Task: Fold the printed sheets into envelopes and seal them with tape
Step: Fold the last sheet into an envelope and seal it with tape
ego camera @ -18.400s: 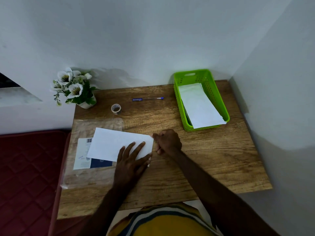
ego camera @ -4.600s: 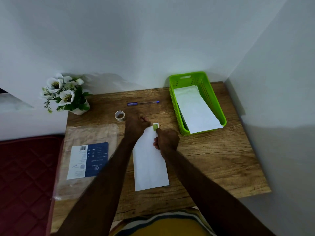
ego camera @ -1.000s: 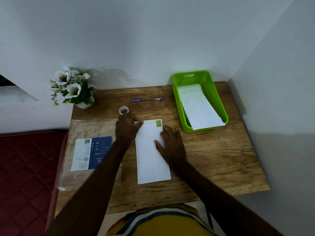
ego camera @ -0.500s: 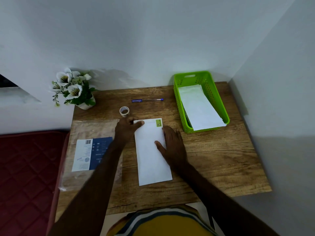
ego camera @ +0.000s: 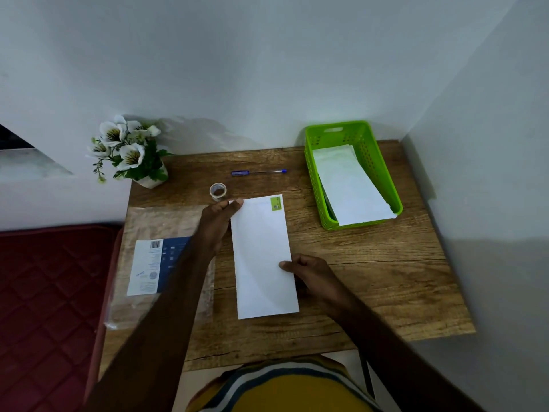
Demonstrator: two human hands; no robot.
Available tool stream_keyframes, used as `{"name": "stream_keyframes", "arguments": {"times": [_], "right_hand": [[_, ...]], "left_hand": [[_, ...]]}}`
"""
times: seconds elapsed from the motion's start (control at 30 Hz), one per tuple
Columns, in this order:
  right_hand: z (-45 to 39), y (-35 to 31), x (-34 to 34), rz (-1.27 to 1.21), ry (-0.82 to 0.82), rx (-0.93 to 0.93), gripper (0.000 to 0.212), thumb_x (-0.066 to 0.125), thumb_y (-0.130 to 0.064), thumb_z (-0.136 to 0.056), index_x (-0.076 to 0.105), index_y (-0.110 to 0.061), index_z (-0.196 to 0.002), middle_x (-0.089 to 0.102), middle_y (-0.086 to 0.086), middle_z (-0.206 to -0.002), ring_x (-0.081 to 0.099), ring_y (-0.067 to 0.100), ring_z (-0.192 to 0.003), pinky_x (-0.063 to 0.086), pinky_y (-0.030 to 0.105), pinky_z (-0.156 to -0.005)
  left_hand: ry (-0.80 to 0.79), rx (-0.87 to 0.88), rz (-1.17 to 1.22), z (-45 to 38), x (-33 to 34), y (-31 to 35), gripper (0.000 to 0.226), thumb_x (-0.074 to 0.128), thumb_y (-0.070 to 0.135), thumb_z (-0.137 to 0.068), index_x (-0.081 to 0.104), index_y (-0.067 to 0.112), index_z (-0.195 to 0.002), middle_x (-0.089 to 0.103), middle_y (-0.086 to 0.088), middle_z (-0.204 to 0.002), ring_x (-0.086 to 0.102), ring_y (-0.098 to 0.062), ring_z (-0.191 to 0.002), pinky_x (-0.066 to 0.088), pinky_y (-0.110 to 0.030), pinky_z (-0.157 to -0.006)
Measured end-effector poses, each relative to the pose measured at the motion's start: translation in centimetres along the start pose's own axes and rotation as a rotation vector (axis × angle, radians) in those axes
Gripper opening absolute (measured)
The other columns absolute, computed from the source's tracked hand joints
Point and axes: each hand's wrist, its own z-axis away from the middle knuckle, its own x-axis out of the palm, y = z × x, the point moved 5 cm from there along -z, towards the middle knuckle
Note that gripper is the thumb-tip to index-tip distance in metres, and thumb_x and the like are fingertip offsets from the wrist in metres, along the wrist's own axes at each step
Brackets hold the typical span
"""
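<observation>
envelope (ego camera: 263, 257) long axis away from body | left hand (ego camera: 218, 224) pinching far-left corner | right hand (ego camera: 309, 270) pinching right edge mid-length | basket (ego camera: 389, 185) far right, nearer right hand

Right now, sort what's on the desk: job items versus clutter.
Job: envelope, left hand, right hand, tape, basket of envelopes.
Lying about: pen, flowers, plastic packet.
</observation>
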Motion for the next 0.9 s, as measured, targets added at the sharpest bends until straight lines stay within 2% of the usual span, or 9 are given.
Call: {"name": "stream_keyframes", "arguments": {"times": [0.07,0.2,0.3,0.43,0.6,0.73,0.8,0.9], "right_hand": [[0.2,0.7,0.2,-0.035,-0.033,0.018,0.017,0.071,-0.026,-0.094,0.076,-0.011,-0.101,0.079,0.006,-0.101,0.076,0.023,-0.090,0.061,0.033,-0.070],[0.5,1.7,0.5,-0.105,0.038,-0.021,0.020,0.067,-0.025,-0.098,0.076,-0.008,-0.104,0.078,0.009,-0.103,0.073,0.035,-0.101,0.059,0.049,-0.086],[0.7,1.9,0.8,-0.174,0.022,-0.005,0.019,0.069,-0.023,-0.095,0.075,-0.010,-0.109,0.078,0.005,-0.107,0.074,0.027,-0.101,0.062,0.037,-0.077],[0.9,2.3,1.2,-0.271,-0.027,0.026,0.027,0.073,-0.018,-0.092,0.073,-0.012,-0.118,0.077,0.006,-0.112,0.075,0.025,-0.101,0.062,0.033,-0.077],[0.9,2.7,0.9,-0.287,-0.007,0.023,0.023,0.073,-0.019,-0.092,0.074,-0.015,-0.115,0.078,0.005,-0.112,0.076,0.024,-0.100,0.062,0.029,-0.074],[0.8,3.2,1.0,-0.298,-0.009,0.030,0.027,0.073,-0.022,-0.093,0.073,-0.015,-0.118,0.077,0.005,-0.114,0.075,0.025,-0.104,0.062,0.034,-0.080],[0.8,3.3,1.0,-0.296,-0.002,0.027,0.027,0.073,-0.023,-0.093,0.073,-0.017,-0.119,0.077,0.004,-0.115,0.074,0.024,-0.104,0.062,0.036,-0.083],[1.0,2.9,0.9,-0.280,0.052,0.004,0.023,0.073,-0.024,-0.092,0.074,-0.020,-0.115,0.078,0.001,-0.111,0.075,0.021,-0.100,0.062,0.031,-0.077]], "left_hand": [[0.000,-0.021,0.046,0.0,0.1,0.0,0.022,0.072,0.034,-0.093,0.075,0.018,-0.108,0.079,-0.003,-0.103,0.077,-0.025,-0.092,0.062,-0.041,-0.078],[0.028,-0.080,0.117,-0.1,0.0,0.1,0.021,0.072,0.031,-0.094,0.074,0.015,-0.107,0.080,-0.006,-0.100,0.078,-0.024,-0.086,0.061,-0.034,-0.064],[0.049,-0.096,0.136,-0.1,0.0,-0.1,0.017,0.069,0.029,-0.096,0.073,0.015,-0.103,0.080,-0.005,-0.097,0.078,-0.022,-0.080,0.060,-0.031,-0.058],[0.056,-0.132,0.165,0.1,0.0,-0.5,0.020,0.067,0.030,-0.097,0.070,0.014,-0.108,0.080,-0.005,-0.098,0.078,-0.024,-0.085,0.061,-0.034,-0.064],[0.062,-0.153,0.177,0.5,0.3,-0.5,0.021,0.064,0.029,-0.100,0.069,0.012,-0.111,0.080,-0.006,-0.099,0.078,-0.025,-0.087,0.062,-0.038,-0.072],[0.060,-0.157,0.164,0.5,0.5,-0.3,0.022,0.061,0.029,-0.101,0.067,0.011,-0.113,0.080,-0.006,-0.099,0.078,-0.025,-0.088,0.062,-0.039,-0.076],[0.061,-0.155,0.167,0.5,0.6,-0.3,0.023,0.061,0.028,-0.101,0.067,0.011,-0.114,0.079,-0.007,-0.101,0.078,-0.025,-0.090,0.062,-0.042,-0.081],[0.060,-0.153,0.170,0.4,0.7,-0.2,0.026,0.060,0.029,-0.102,0.067,0.010,-0.118,0.079,-0.007,-0.105,0.077,-0.027,-0.096,0.060,-0.047,-0.091]]}}
